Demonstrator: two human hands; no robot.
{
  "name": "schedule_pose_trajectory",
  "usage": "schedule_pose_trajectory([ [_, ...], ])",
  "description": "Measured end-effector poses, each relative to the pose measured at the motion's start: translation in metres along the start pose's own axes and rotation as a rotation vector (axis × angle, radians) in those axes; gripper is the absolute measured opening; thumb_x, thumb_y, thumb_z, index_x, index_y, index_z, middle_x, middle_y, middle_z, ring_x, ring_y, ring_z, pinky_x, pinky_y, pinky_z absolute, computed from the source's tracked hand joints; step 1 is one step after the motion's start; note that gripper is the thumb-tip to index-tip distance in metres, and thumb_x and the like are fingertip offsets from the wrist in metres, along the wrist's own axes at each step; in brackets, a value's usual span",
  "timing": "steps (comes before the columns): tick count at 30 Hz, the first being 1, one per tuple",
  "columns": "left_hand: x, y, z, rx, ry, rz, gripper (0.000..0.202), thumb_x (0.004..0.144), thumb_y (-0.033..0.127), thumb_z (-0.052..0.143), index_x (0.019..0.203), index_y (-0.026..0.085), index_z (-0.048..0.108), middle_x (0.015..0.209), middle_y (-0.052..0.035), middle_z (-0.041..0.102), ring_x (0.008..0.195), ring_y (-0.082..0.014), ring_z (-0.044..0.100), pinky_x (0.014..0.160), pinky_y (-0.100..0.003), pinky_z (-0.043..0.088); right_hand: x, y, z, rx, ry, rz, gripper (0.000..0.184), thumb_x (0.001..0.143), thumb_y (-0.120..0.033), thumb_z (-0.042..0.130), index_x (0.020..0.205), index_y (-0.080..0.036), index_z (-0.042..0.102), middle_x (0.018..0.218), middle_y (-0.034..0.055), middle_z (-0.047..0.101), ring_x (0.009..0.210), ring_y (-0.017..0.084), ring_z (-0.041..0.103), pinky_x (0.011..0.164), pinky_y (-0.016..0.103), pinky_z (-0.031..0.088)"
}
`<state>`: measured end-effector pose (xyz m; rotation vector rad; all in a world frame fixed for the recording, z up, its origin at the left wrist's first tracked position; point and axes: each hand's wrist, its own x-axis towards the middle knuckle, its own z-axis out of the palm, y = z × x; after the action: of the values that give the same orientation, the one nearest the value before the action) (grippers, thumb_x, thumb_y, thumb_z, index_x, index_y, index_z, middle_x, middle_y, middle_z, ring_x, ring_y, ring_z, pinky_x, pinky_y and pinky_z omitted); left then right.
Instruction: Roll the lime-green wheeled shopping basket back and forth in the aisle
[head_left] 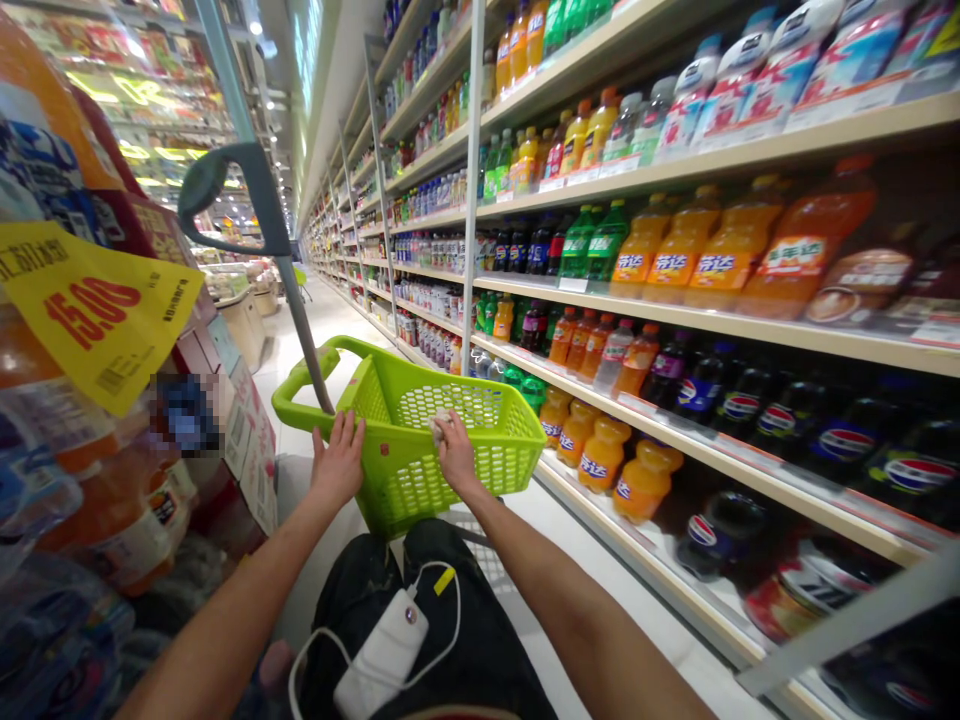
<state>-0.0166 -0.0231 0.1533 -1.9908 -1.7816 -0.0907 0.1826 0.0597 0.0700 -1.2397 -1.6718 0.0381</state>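
A green plastic shopping basket (pixel 420 490) with perforated sides and a long grey pull handle (pixel 304 330) stands before my knees. Flat against its near left side lies my left hand (pixel 339 458), fingers stretched out and holding nothing. My right hand (pixel 456 455) is at the near rim on the right, fingers closed on a crumpled white cloth or tissue (pixel 442 420) that touches the basket. The part of the basket that shows inside holds no goods. Across my lap rests a white power bank (pixel 382 655) with a white cable.
Shelves of soda bottles (pixel 671 250) run along the right, with orange soda bottles (pixel 600 452) on the lowest level. At left, stacked drinks bear a yellow price sign (pixel 105 310). The pale aisle floor (pixel 289 440) stretches ahead between them.
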Motion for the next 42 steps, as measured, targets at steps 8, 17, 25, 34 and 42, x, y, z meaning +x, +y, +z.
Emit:
schedule_pose_trajectory([
  [8, 0.001, 0.002, 0.003, 0.008, 0.033, 0.011, 0.066, 0.073, 0.011, 0.035, 0.138, 0.011, 0.023, 0.148, -0.0124, 0.015, 0.136, -0.0258, 0.010, 0.104, -0.060, 0.010, 0.001, -0.016, -0.003, -0.028, -0.002, 0.026, 0.039, 0.074, -0.011, 0.046, 0.112, -0.016, 0.058, 0.132, 0.0103, 0.043, 0.124, 0.022, 0.036, 0.103, 0.036, 0.030],
  [17, 0.001, 0.004, 0.005, 0.018, 0.045, 0.009, 0.066, 0.073, 0.012, 0.033, 0.138, 0.010, 0.023, 0.147, -0.0139, 0.016, 0.136, -0.0276, 0.009, 0.103, -0.060, 0.014, -0.019, 0.004, -0.015, -0.196, -0.113, -0.225, 0.059, 0.072, -0.001, 0.045, 0.127, -0.025, 0.046, 0.142, 0.0072, 0.030, 0.130, 0.024, 0.027, 0.103, 0.043, 0.027],
  [25, 0.002, 0.005, 0.001, 0.033, 0.027, 0.006, 0.064, 0.074, 0.011, 0.032, 0.138, 0.011, 0.024, 0.147, -0.0134, 0.016, 0.136, -0.0267, 0.011, 0.103, -0.059, 0.012, -0.002, 0.005, -0.023, -0.316, -0.241, -0.181, 0.050, 0.078, -0.008, 0.051, 0.125, -0.024, 0.049, 0.131, 0.0127, 0.045, 0.118, 0.026, 0.042, 0.098, 0.044, 0.032],
  [34, 0.000, 0.007, 0.004, 0.014, 0.050, 0.003, 0.064, 0.074, 0.009, 0.031, 0.138, 0.011, 0.023, 0.147, -0.0138, 0.015, 0.136, -0.0262, 0.009, 0.104, -0.059, 0.009, -0.009, 0.058, -0.043, -0.338, -0.130, -0.081, 0.054, 0.075, 0.002, 0.038, 0.125, -0.016, 0.049, 0.133, 0.0133, 0.043, 0.123, 0.023, 0.039, 0.100, 0.040, 0.034],
  [42, -0.001, 0.007, 0.009, 0.046, 0.077, 0.010, 0.062, 0.076, 0.009, 0.029, 0.137, 0.010, 0.025, 0.147, -0.0150, 0.018, 0.135, -0.0277, 0.013, 0.103, -0.059, 0.013, -0.016, 0.046, -0.055, -0.537, -0.232, 0.028, 0.062, 0.075, -0.016, 0.055, 0.134, -0.014, 0.036, 0.139, 0.0195, 0.032, 0.127, 0.033, 0.030, 0.100, 0.057, 0.021],
])
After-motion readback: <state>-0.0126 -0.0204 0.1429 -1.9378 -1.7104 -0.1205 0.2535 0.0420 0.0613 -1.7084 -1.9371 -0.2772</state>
